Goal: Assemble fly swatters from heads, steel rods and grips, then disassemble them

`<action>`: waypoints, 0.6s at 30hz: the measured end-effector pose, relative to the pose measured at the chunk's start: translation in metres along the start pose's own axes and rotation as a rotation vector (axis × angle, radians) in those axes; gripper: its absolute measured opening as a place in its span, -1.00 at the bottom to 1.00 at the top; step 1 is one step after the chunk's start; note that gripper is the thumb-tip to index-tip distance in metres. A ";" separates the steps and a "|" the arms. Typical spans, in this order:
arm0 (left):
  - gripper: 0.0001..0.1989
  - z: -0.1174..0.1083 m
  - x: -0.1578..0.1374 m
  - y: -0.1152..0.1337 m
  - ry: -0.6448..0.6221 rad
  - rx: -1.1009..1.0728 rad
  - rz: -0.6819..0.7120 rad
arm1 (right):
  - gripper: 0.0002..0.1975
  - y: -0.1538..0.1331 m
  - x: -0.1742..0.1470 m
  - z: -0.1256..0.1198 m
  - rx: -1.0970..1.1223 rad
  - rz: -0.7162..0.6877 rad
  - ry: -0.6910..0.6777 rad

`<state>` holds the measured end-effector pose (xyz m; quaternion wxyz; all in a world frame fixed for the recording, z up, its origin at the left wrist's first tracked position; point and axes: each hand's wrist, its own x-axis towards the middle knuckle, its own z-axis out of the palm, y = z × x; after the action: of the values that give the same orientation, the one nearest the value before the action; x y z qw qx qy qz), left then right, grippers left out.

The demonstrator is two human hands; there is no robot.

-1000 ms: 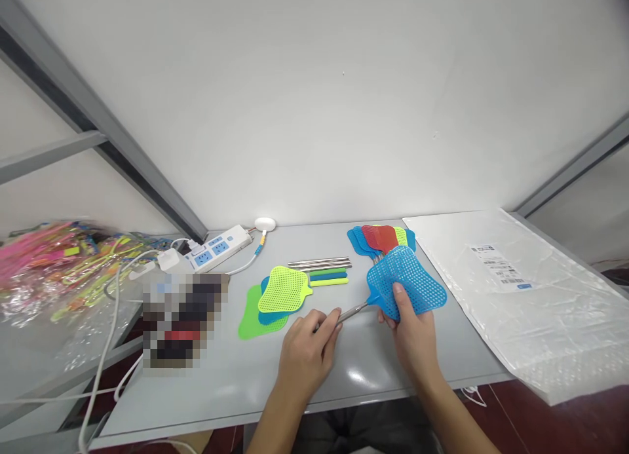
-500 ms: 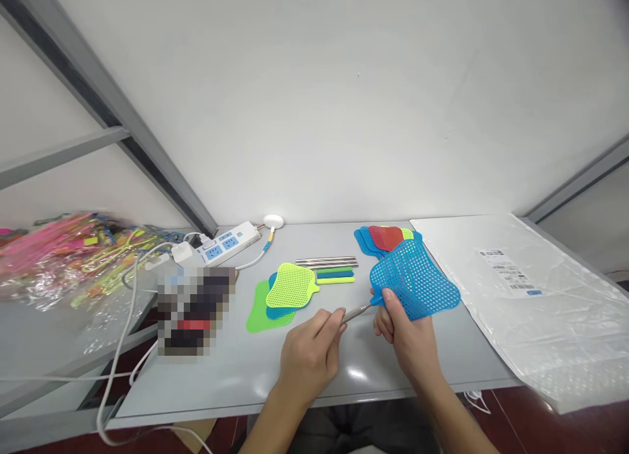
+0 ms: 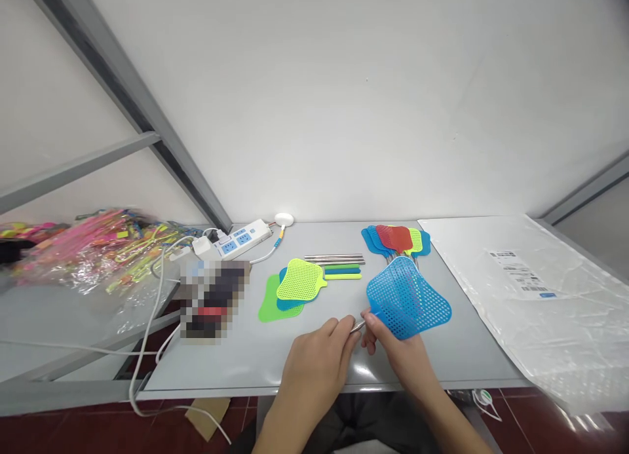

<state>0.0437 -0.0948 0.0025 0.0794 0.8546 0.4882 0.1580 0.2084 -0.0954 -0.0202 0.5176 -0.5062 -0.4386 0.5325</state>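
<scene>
A blue perforated fly swatter head (image 3: 410, 300) is pinched at its neck by my right hand (image 3: 396, 349), its mesh slanting up over the table. My left hand (image 3: 319, 356) is closed around a metal rod (image 3: 360, 324) that meets the head's neck; most of the rod is hidden in the fist. Left of my hands lies a pile of loose swatter heads, a yellow-green one (image 3: 299, 280) over a blue one and a green one (image 3: 275, 303). Beside them are coloured grip tubes (image 3: 343, 271) and several metal rods (image 3: 334, 259).
Behind my right hand lie several swatters, a red one (image 3: 394, 238) on top. A white plastic package (image 3: 521, 297) covers the table's right end. At left are a power strip (image 3: 243, 239), cables and a pixelated object (image 3: 216, 303). Bagged colourful items (image 3: 118, 251) lie further left.
My left hand has moved right along the rod, close to the blue head, so less rod shows. My right grip has shifted to the neck. The camera view has turned slightly left.
</scene>
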 end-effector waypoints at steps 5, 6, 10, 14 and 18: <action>-0.83 0.003 0.002 0.013 -0.034 0.018 0.011 | -0.63 -0.003 -0.009 -0.001 -0.076 -0.065 -0.047; -0.84 0.002 0.002 0.014 -0.048 0.027 0.012 | -0.66 -0.004 -0.010 -0.002 -0.084 -0.082 -0.037; -0.84 -0.009 -0.004 0.006 -0.043 0.118 0.017 | -0.75 -0.010 -0.013 -0.023 -0.014 -0.127 0.152; -0.75 -0.025 -0.019 -0.009 0.039 0.174 0.088 | -0.77 -0.022 -0.015 -0.056 0.209 -0.205 0.362; -0.76 -0.035 -0.032 -0.002 0.094 0.173 0.125 | -0.77 -0.026 -0.028 -0.058 0.353 -0.242 0.368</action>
<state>0.0147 -0.1214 0.0282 -0.0279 0.8788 0.4488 0.1599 0.2674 -0.1247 0.0016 0.7287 -0.4403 -0.2948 0.4339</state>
